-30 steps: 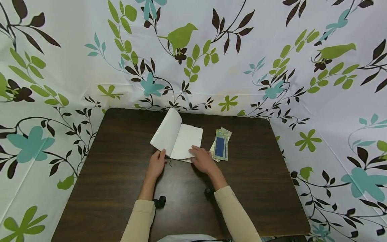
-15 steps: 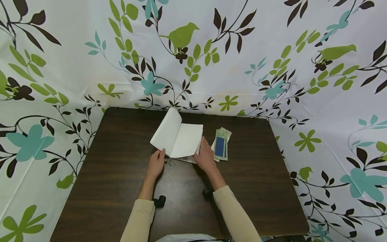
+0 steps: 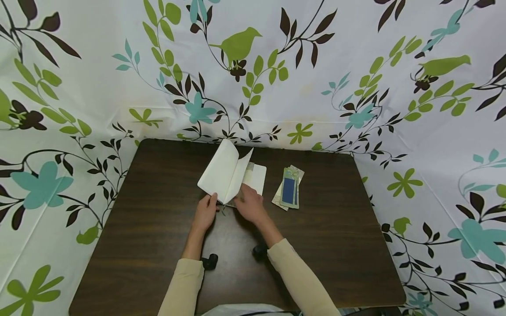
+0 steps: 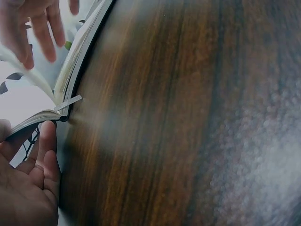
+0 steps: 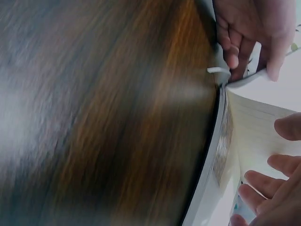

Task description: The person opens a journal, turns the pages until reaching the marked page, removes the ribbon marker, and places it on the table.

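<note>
An open notebook with white pages and a dark cover lies towards the back of the table. At its lower left edge my left hand holds the raised left side, thumb over the pages and fingers beneath. My right hand is at the right half, fingers apart and lightly bent, behind a lifted leaf. Under that leaf a patterned slip partly shows on the white right side. A thin ribbon bookmark sticks out at the spine's near end.
Right of the notebook, several overlapping green and cream paper slips lie on the brown wooden table, the top one with a blue panel. A white cloth with leaves and birds hangs behind. Each wrist carries a black camera.
My right hand has gone from the right page's lower corner round its edge, then left, and the leaf now stands up, showing the slip beneath. My left hand stays in place.
</note>
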A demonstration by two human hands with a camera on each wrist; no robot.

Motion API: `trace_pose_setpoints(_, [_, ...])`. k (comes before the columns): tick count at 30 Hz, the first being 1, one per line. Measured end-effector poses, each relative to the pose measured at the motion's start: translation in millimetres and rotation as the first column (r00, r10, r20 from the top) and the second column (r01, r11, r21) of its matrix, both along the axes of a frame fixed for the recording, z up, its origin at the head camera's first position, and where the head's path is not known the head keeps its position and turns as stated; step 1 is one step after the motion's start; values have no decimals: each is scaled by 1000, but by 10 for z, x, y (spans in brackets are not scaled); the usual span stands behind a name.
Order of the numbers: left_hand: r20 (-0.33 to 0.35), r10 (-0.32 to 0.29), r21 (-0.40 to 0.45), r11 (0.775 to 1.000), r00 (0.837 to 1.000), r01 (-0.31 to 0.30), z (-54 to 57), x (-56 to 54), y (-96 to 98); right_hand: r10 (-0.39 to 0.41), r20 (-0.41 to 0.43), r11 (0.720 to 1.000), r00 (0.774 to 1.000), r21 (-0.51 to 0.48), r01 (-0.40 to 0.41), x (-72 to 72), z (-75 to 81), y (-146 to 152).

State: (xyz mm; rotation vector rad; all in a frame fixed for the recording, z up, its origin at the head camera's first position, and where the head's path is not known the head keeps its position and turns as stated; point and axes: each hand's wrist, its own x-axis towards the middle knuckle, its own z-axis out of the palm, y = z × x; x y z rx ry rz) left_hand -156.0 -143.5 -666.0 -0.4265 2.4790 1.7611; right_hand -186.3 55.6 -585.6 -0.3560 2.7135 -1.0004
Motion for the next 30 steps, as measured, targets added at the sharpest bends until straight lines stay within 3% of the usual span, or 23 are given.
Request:
trace_pose_setpoints(7, [-37,12,55,998,999,-9,81,43,14,98,31,995,995,-2,-98,51,0,-172])
trace_pose_setpoints(11, [-2,-12,41,999,1000,12,-75,-3,-22,152,27,988,988,20,-152,63,-8,-227])
trace_pose_setpoints(13, [-2,-17,42,999,1000,17,-90,-10,-29,167,17,986,986,24,-168,63,2,-249])
trace_pose_setpoints(17, [-20,-9,95,995,1000,11,170,65,20,189,-6,981,982,55,-188,53,18,-267])
trace_pose_setpoints(20, [4,-7,146,989,1000,7,390,125,60,200,-20,977,980,74,-198,51,39,-267])
trace_pose_setpoints(25, [60,2,108,994,998,-9,466,126,97,214,-21,973,977,94,-211,65,36,-255])
trace_pose_setpoints(30, [3,10,47,999,1000,-10,421,118,85,230,-13,969,973,100,-227,79,20,-246])
